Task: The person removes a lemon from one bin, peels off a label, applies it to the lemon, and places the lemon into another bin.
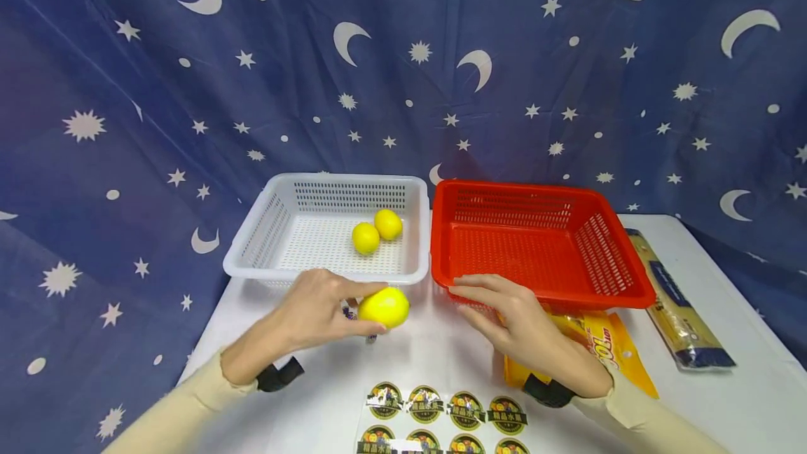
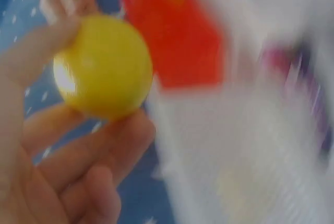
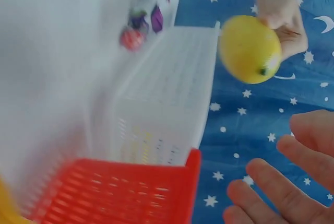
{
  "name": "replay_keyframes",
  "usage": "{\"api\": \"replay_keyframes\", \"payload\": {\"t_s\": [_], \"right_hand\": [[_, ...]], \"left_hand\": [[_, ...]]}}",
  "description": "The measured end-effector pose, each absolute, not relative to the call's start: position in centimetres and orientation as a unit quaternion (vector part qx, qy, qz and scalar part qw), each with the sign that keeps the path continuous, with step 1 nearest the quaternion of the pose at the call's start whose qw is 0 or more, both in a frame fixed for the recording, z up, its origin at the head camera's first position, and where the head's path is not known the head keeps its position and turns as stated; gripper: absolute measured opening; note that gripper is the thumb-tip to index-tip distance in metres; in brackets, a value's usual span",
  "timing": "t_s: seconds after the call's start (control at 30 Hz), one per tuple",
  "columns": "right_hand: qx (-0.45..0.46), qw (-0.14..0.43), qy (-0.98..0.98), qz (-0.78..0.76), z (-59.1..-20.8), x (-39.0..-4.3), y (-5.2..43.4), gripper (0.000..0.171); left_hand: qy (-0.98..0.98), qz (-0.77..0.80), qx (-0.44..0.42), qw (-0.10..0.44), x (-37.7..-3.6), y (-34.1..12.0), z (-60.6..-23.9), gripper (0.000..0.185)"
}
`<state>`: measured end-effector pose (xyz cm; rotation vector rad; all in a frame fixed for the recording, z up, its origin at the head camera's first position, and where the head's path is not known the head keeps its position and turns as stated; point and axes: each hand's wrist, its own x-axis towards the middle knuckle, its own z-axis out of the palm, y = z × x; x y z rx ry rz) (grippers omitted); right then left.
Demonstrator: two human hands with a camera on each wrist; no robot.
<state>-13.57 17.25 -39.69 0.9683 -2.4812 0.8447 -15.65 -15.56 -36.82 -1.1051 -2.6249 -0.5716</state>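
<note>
the left hand is gripping a yellow lemon between thumb and fingers, just in front of the white basket, above the white table; the right hand is lying relaxed, fingers straight, holding nothing, beside the red basket; two more lemons are sitting in the white basket.

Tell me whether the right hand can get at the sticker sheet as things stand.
Probably yes. The right hand is open and holds nothing, resting just in front of the red basket, and the sticker sheet lies uncovered on the table just below it with nothing between.
</note>
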Motion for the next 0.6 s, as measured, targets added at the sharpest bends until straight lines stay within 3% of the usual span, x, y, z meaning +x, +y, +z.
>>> {"api": "replay_keyframes", "payload": {"t_s": [0.27, 0.6], "right_hand": [[0.319, 0.127, -0.889, 0.303, -43.1, -12.2, 17.9, 0.033], [0.299, 0.065, -0.899, 0.314, -45.3, -12.6, 16.7, 0.032]], "left_hand": [[-0.903, -0.239, -0.348, 0.076, -14.5, -10.5, -43.0, 0.052], [-0.927, -0.190, -0.317, 0.058, -14.8, -7.5, -45.5, 0.055]]}}
